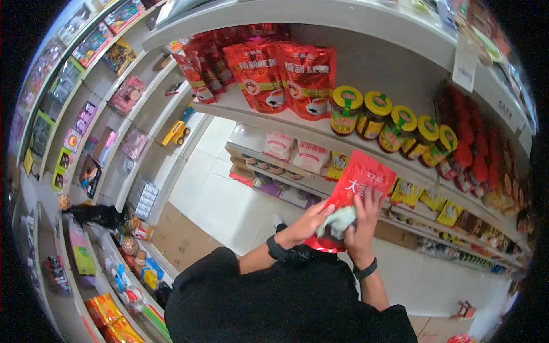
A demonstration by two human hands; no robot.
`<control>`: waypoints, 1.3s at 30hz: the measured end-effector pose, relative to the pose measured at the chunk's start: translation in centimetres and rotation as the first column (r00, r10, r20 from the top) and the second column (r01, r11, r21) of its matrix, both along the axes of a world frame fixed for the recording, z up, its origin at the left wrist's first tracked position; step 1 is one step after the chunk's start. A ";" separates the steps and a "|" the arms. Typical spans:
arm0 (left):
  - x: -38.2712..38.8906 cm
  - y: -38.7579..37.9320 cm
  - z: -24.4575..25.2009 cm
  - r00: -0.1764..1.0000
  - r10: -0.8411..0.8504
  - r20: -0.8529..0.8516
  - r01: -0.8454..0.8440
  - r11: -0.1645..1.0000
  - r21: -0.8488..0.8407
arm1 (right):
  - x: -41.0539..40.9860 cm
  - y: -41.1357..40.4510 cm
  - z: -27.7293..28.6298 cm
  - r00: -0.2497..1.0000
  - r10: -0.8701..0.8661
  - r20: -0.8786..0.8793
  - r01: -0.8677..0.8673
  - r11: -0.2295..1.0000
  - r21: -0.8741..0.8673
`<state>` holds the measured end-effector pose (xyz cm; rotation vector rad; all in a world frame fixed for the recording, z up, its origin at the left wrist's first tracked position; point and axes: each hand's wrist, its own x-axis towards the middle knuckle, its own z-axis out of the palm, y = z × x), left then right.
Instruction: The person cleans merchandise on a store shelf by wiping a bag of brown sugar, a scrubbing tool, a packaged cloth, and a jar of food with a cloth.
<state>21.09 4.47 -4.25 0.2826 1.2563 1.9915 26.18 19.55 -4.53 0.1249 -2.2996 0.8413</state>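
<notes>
A red pouch with writing on it is held tilted in front of my black shirt. My left hand grips its left edge, thumb on the front face. Against the lower front of the pouch lies a crumpled pale green cloth. My right hand presses the cloth there, its fingers spread up over the pouch. Part of the cloth is hidden by that hand. Both wrists wear dark bands.
Ahead, a shelf carries red stand-up pouches and yellow-lidded jars. White bags and yellow packets stand on the shelf below. Toys, including a yellow toy truck, fill shelving at left. A small stool stands on the floor behind.
</notes>
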 end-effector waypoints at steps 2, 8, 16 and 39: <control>-0.5 -0.4 -0.4 0.982 0.028 -0.185 -0.030 0.999 -0.012 | -1.8 0.7 0.7 0.999 -0.009 -0.045 0.005 0.996 -0.085; -2.0 -3.7 -0.1 0.967 0.257 0.001 -0.256 0.965 0.047 | -6.0 0.3 -0.2 0.995 -0.091 -0.029 0.079 0.955 -0.286; -8.8 -12.9 3.9 0.450 0.831 -0.325 -0.806 0.535 0.253 | -6.0 -0.9 -3.7 0.875 0.071 0.479 0.199 0.849 -0.490; -33.8 -10.8 4.9 -0.374 0.278 -0.885 -0.864 0.243 0.442 | -5.4 -4.4 -4.4 0.799 0.119 0.590 0.260 0.816 -0.517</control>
